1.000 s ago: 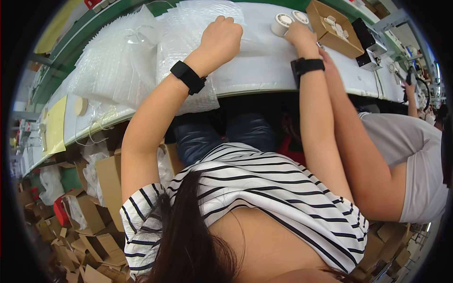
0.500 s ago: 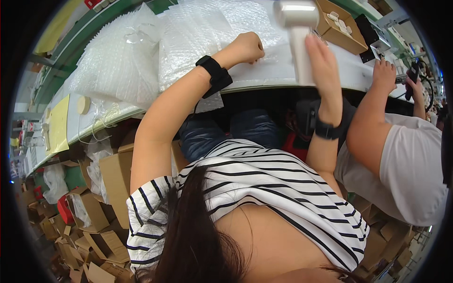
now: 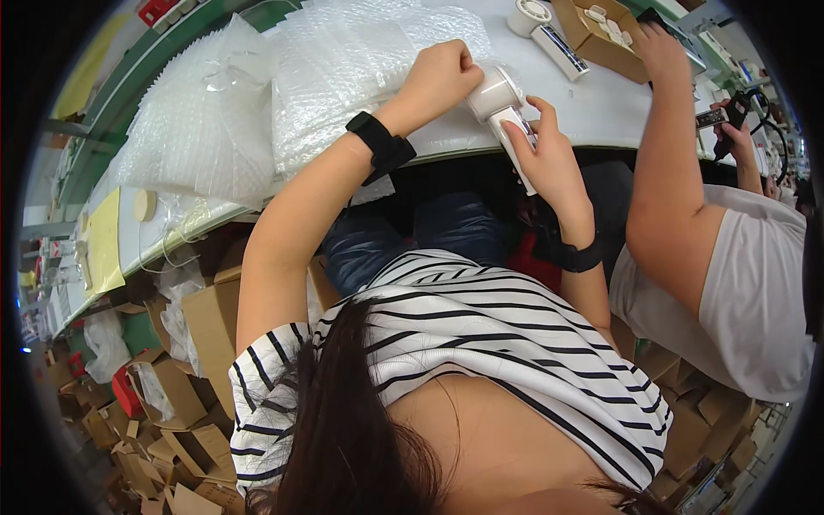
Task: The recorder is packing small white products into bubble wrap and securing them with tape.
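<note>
A small white handheld device with a round, drum-shaped head and a straight slim handle is held at the near edge of the white table, partly out past that edge. Its head points up and left, and the handle slants down to the right. The right hand wraps around the handle from below, fingers closed on it with the thumb across the front. The left hand is clenched into a loose fist and pinches the top of the round head. Both wrists wear black bands. Just left of the hands lies a heap of clear bubble-wrap bags. Farther back on the table, a second white device lies beside an open cardboard box. A neighbouring person's arm reaches onto the table at the right.
</note>
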### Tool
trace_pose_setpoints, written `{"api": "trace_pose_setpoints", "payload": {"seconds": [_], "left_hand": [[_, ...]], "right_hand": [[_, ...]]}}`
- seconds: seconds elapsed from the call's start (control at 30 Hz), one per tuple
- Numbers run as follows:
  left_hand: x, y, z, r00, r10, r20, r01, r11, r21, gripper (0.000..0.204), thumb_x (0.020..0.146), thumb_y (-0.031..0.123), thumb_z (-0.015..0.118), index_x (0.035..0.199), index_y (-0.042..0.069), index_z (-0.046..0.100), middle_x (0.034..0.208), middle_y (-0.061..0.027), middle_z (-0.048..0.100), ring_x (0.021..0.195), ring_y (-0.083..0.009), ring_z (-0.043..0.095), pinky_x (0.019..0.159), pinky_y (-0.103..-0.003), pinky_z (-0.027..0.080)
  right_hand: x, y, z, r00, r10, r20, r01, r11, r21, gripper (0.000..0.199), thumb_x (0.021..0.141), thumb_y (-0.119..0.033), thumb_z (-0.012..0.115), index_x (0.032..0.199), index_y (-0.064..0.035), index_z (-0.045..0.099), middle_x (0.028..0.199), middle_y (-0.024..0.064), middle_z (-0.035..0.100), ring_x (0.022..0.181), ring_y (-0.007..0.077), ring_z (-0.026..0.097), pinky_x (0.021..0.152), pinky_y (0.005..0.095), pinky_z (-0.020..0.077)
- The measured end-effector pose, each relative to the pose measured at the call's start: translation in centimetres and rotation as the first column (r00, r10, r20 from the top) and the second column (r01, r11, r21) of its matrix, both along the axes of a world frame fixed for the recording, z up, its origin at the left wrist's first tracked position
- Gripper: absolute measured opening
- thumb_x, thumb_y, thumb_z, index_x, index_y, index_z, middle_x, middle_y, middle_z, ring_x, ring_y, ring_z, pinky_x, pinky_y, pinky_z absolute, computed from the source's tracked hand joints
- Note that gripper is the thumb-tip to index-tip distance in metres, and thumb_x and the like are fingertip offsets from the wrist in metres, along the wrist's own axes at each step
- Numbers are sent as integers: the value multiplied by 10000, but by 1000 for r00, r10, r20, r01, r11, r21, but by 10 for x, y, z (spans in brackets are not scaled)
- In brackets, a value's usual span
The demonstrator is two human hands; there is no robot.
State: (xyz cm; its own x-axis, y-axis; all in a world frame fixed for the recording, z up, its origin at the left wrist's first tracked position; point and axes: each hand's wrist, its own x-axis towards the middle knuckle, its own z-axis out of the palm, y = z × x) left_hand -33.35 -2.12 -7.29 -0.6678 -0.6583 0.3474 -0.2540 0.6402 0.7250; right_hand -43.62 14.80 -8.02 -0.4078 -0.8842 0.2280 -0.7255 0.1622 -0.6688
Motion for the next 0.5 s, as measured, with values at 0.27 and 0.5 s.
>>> {"api": "trace_pose_setpoints", "payload": {"seconds": [0.27, 0.5], "left_hand": [[5, 23, 6, 951, -304, -60, 189, 723, -664, 119, 763, 108, 578, 794, 1, 535, 710, -131, 549, 697, -285, 558, 590, -364, 453], [18, 29, 1, 996, -86, -6, 63, 779, -624, 154, 764, 116, 564, 790, -25, 507, 742, -154, 546, 729, -314, 557, 612, -393, 457]], "right_hand": [[-18, -12, 6, 974, -26, 226, 5, 996, 93, 573, 875, -311, 534, 1290, -9, 280, 791, 167, 613, 504, 162, 569, 456, 265, 446], [-10, -5, 6, 758, -26, 652, 12, 1000, 27, 461, 890, -300, 511, 1247, -66, 337, 784, 128, 596, 475, 141, 543, 386, 254, 439]]}}
